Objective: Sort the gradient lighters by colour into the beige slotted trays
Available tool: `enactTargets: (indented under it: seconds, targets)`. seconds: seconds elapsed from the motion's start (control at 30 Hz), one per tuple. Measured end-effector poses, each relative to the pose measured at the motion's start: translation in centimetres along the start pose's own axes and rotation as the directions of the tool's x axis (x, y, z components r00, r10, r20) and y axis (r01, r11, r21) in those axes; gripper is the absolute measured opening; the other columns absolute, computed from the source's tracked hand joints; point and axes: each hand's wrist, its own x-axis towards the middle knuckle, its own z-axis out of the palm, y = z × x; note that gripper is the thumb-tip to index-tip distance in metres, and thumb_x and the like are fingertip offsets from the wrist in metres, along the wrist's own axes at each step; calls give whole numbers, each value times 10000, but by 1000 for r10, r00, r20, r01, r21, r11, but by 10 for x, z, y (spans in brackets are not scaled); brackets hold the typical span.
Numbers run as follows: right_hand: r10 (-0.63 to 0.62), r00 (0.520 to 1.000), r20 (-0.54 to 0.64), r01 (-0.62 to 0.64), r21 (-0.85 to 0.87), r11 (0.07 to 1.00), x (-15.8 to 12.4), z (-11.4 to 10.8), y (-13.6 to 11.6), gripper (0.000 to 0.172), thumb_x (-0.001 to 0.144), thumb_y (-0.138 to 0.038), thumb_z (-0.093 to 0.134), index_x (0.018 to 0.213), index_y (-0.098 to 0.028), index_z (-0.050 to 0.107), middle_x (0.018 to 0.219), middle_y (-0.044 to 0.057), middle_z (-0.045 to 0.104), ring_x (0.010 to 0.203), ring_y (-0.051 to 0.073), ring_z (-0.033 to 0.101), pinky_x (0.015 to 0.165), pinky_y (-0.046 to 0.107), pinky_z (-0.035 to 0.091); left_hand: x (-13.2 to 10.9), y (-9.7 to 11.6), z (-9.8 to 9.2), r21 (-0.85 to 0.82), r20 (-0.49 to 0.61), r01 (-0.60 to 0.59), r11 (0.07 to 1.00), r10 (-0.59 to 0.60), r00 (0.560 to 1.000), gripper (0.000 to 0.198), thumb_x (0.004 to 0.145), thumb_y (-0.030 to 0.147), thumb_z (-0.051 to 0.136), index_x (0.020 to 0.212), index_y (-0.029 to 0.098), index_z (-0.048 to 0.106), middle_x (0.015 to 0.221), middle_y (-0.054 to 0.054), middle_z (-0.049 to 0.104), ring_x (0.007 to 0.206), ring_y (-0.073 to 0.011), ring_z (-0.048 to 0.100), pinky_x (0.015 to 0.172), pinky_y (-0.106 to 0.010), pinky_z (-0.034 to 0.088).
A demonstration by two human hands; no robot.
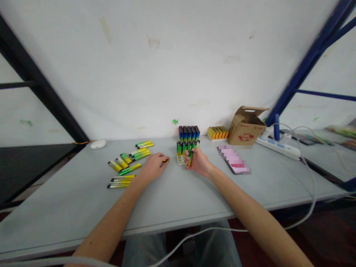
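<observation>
My right hand (200, 163) is closed around a green-and-yellow lighter (190, 157), held upright at the front of a clear tray (180, 160). Green lighters (184, 147) with black tops stand in rows in that tray. To the left, my left hand (152, 167) rests low over the table, fingers curled round a lighter (165, 161) of which only a small dark and orange-looking end shows. Beside that hand, several loose green, yellow and silver lighters (125, 158) lie flat in small groups.
Behind the tray stands a block of blue lighters (189, 133). Right of it are a tray of orange-yellow pieces (218, 132), an open cardboard box (246, 128), a phone (234, 159) and a power strip (280, 146). A white case (98, 144) lies far left. A white cable (313, 185) crosses the table edge.
</observation>
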Motion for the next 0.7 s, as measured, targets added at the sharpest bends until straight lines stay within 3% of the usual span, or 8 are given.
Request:
enactTargets:
  seconds: [0.2,0.4,0.53,0.7]
  targets:
    - [-42,999,-5,42,85,995,-1,1,0,319,920,-439,378,765,-191,504,598,-25,470,514,116,447,508,222,391,0,1,0,4,-7,7,1000,-7,1000,305,901,255,455,1090,216,690,1057,-88,663,989,-228,614,930,-366,468]
    - [-40,998,42,40,5,999,0,0,3,443,896,-621,412,780,-201,490,704,27,612,609,143,591,532,236,436,0,1,0,6,-7,7,1000,-7,1000,306,902,255,453,1090,213,691,1063,-93,664,982,-238,616,923,-372,465]
    - [-4,1000,4,5,-49,999,0,-3,2,451,895,-619,384,726,-208,465,534,-53,437,441,102,448,445,210,384,0,3,-1,16,-11,34,999,-33,999,307,910,263,450,1101,215,686,1076,-89,667,990,-241,613,940,-384,453]
    - [1,999,-36,-1,-17,1000,-1,-4,-3,433,870,-575,350,645,-209,401,496,-73,302,385,75,240,364,184,186,0,3,0,44,-4,37,998,-37,999,307,913,269,449,1108,228,684,1087,-85,668,992,-239,616,938,-389,452]
